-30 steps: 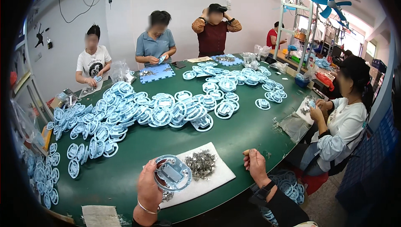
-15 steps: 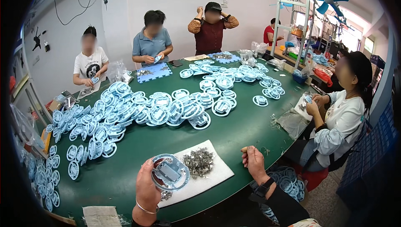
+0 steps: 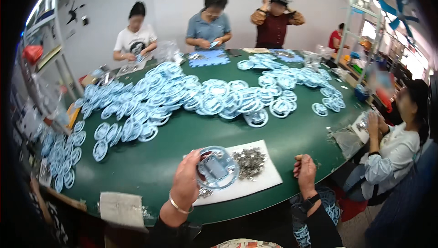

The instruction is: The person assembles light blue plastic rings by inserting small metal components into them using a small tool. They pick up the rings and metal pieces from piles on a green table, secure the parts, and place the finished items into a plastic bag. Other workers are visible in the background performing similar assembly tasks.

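Note:
My left hand (image 3: 184,185) is closed on the rim of a round, light blue plastic part (image 3: 217,168) with a rectangular middle, held up over a white foam sheet (image 3: 237,194). On that sheet lies a heap of small silvery metal pieces (image 3: 250,162), right of the held part. A smaller cluster of metal pieces (image 3: 205,193) shows below it. Off the sheet's right side, above the green table (image 3: 292,147), hovers my right hand (image 3: 305,173) with its fingers curled in. Whether anything small is between those fingers is hidden.
A long pile of similar blue parts (image 3: 214,96) spreads across the table, with more at the left edge (image 3: 61,154). A beige sheet (image 3: 121,209) lies at the near left edge. Three co-workers are along the far side; another person (image 3: 388,157) sits at the right.
The whole view has swung left, so the table and people appear further right. My left hand still holds the blue part over the sheet; my right hand stays curled beside it.

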Demonstrator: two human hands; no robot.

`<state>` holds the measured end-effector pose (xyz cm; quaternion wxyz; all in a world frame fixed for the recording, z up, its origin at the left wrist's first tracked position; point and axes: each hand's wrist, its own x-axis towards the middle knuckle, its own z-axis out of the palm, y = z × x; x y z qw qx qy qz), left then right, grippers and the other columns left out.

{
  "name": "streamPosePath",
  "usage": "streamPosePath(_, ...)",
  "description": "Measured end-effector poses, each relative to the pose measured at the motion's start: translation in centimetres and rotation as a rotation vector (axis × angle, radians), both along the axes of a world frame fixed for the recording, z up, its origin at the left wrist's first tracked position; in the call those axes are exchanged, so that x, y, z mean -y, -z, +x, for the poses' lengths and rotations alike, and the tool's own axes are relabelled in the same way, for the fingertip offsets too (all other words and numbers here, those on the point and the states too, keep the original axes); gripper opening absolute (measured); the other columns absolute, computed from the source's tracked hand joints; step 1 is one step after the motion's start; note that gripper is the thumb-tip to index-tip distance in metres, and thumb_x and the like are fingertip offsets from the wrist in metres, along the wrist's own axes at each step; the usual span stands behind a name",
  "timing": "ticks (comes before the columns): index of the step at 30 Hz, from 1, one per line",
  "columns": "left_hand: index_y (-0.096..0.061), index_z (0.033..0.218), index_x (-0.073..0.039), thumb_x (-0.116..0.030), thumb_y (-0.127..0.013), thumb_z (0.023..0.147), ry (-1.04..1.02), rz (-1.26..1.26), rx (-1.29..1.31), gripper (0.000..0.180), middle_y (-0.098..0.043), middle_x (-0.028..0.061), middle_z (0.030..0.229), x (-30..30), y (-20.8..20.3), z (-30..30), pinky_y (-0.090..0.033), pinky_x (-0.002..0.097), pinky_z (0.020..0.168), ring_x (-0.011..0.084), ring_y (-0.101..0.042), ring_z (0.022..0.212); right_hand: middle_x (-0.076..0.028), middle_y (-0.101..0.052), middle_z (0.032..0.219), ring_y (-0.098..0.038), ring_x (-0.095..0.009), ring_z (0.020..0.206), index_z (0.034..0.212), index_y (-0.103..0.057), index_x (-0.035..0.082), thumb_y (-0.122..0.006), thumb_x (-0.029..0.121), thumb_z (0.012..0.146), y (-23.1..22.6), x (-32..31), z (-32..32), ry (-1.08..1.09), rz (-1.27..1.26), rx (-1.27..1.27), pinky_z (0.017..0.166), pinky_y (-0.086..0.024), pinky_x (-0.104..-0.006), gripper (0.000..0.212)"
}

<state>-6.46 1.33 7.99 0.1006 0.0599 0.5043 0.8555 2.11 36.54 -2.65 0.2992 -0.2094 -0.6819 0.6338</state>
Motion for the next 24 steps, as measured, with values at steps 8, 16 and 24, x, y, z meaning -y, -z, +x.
streamPosePath(8, -0.063, 0.120, -0.005, -0.030, -0.047, 0.106, -0.053, 0.139, 0.061, 0.033, -0.068, -0.0009, 0.100, 3.7, 0.2, 0.0, -0.046, 0.0187, 0.064, 0.0041, -0.059, 0.078, 0.001, -0.054, 0.076, -0.049, -0.004, 0.056, 0.102, -0.061, 0.004, -0.042, 0.040, 0.108, 0.7, -0.3, 0.2, -0.034, 0.034, -0.040, 0.046, -0.041, -0.0191, 0.041)
streamPosePath(16, -0.060, 0.119, 0.000, -0.023, -0.043, 0.106, -0.092, 0.320, 0.112, 0.032, -0.067, 0.0085, 0.106, 5.4, 0.3, -1.5, -0.058, 0.0299, 0.078, 0.0153, -0.067, 0.089, 0.001, -0.053, 0.075, -0.049, -0.005, 0.056, 0.100, -0.061, 0.006, -0.042, 0.043, 0.107, 0.4, -1.3, 0.5, 0.001, 0.083, -0.034, 0.045, -0.039, -0.0192, 0.042)
streamPosePath(24, -0.056, 0.126, -0.001, -0.014, -0.043, 0.098, -0.117, 0.185, 0.128, 0.033, -0.064, 0.0069, 0.111, 8.2, 2.3, -1.0, -0.058, 0.0322, 0.085, 0.0155, -0.067, 0.097, 0.001, -0.053, 0.076, -0.048, -0.004, 0.056, 0.102, -0.060, 0.005, -0.039, 0.040, 0.108, 0.6, -0.4, -0.2, -0.042, 0.100, -0.008, 0.045, -0.040, -0.0191, 0.042)
